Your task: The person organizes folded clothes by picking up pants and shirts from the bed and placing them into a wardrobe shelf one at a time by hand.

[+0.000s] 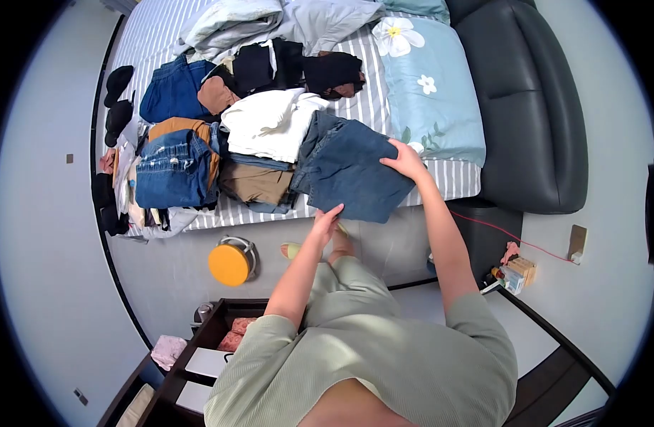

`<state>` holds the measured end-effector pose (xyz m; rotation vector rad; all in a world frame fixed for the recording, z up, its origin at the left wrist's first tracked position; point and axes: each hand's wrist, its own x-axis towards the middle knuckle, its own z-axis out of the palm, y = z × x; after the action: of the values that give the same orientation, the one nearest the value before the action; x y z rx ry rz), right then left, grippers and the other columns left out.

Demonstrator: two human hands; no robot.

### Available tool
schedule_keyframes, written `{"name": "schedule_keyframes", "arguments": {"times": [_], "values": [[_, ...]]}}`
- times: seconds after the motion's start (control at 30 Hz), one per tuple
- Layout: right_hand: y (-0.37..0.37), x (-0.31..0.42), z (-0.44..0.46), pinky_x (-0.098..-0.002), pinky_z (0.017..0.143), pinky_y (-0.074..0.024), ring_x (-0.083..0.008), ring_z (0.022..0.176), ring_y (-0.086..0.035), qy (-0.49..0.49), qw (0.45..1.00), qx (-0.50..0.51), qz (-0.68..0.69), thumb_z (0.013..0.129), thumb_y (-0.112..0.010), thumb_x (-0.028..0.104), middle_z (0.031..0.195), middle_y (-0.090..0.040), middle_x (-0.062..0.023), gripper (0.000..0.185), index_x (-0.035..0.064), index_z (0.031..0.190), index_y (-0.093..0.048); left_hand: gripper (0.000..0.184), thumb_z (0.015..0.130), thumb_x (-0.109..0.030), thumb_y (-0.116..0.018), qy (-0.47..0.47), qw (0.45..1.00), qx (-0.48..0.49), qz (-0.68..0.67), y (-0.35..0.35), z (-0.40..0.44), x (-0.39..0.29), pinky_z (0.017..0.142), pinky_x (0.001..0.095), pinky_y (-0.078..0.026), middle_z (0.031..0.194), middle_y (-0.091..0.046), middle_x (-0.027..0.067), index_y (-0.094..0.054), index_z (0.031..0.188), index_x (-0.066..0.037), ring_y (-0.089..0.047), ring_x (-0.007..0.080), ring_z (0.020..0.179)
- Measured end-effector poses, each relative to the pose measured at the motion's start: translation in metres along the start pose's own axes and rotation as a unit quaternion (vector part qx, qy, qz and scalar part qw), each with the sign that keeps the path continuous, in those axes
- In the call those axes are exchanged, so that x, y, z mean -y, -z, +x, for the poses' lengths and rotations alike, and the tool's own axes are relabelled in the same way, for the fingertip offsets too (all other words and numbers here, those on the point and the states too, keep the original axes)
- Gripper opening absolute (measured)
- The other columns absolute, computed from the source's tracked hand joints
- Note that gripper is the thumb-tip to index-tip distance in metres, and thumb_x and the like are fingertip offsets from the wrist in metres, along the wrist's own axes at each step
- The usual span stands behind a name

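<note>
A blue denim garment point(362, 171) is held near the frame's centre, over the edge of the striped bed point(451, 181). Its lower left corner is pinched by the fingers point(334, 211) of the left hand point(327, 218), its right side by those of the right hand point(408, 162). White clothing point(270, 128) is stacked beside it, toward upper left.

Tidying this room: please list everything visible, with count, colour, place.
Bed: one, grey stripes, centre
Headboard: one, black, right
Quilt: one, grey, far side
Flowered pillow: one, blue, beside headboard
Denim garment: one, blue, bed edge
White clothes: one pile, white, centre
Distressed denim: one, blue, bed's left
Brown cloth: one, brown, bed front
Dark clothes: several, black, beside quilt
Other clothes: many, mixed, left
Stool: one, orange seat, floor
Cord: one, red, right
Furniture: some, brown, bottom
Left hand: one, bare, denim garment's near edge
Right hand: one, bare, denim garment's right edge
</note>
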<state>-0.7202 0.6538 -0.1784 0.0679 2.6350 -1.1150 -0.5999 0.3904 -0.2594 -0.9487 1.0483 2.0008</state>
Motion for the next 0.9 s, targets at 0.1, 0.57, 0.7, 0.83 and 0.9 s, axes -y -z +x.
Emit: {"name": "schedule_keyframes", "arguments": {"times": [0.1, 0.57, 0.7, 0.83, 0.9], "values": [[-0.003, -0.007, 0.008, -0.0317, 0.076, -0.0474, -0.0255, 0.084, -0.063, -0.029, 0.999, 0.002, 0.036, 0.069, -0.074, 0.025, 0.092, -0.065, -0.0146, 0.05, 0.0006, 0.108, -0.055, 0.057, 0.075, -0.015, -0.073, 0.0, 1.0, -0.003, 0.008, -0.013, -0.001, -0.006, 0.086, 0.0309, -0.042, 0.118, -0.054, 0.0061, -0.044, 0.124, -0.006, -0.053, 0.0178, 0.105], [-0.018, -0.015, 0.013, -0.0279, 0.074, -0.0468, -0.0165, 0.081, -0.059, -0.055, 0.954, -0.084, 0.281, 0.075, -0.073, 0.023, 0.09, -0.063, -0.0074, 0.038, 0.0005, 0.101, -0.058, 0.059, 0.075, -0.024, -0.069, -0.104, 0.994, 0.016, -0.02, -0.057, -0.061, -0.099, 0.092, 0.037, -0.041, 0.12, -0.053, 0.0102, -0.044, 0.124, -0.003, -0.052, 0.0236, 0.109], [-0.017, -0.001, 0.003, -0.0265, 0.082, -0.0442, -0.014, 0.091, -0.057, -0.111, 0.894, 0.025, 0.434, 0.078, -0.069, 0.02, 0.101, -0.061, -0.0055, 0.041, 0.0022, 0.113, -0.055, 0.054, 0.075, -0.026, -0.069, -0.055, 0.998, 0.016, 0.037, -0.05, -0.093, -0.128, 0.093, 0.0351, -0.039, 0.115, -0.057, 0.0095, -0.05, 0.119, -0.001, -0.053, 0.0229, 0.106], [-0.035, 0.024, -0.018, -0.0294, 0.097, -0.0366, -0.0178, 0.108, -0.052, -0.189, 0.792, 0.143, 0.563, 0.082, -0.064, 0.024, 0.118, -0.055, -0.0074, 0.057, 0.0048, 0.13, -0.043, 0.051, 0.074, -0.024, -0.069, -0.043, 0.996, 0.058, -0.052, -0.06, -0.156, -0.156, 0.087, 0.0315, -0.041, 0.107, -0.059, 0.0091, -0.052, 0.117, -0.002, -0.055, 0.0211, 0.099], [-0.058, 0.017, -0.021, -0.0384, 0.101, -0.0365, -0.0241, 0.11, -0.052, -0.257, 0.729, 0.247, 0.585, 0.084, -0.06, 0.028, 0.124, -0.053, -0.0105, 0.056, 0.0041, 0.131, -0.042, 0.046, 0.076, -0.021, -0.067, -0.069, 0.993, 0.059, -0.072, -0.055, -0.177, -0.164, 0.089, 0.035, -0.042, 0.107, -0.06, 0.012, -0.053, 0.114, 0.002, -0.055, 0.0234, 0.101]]}}
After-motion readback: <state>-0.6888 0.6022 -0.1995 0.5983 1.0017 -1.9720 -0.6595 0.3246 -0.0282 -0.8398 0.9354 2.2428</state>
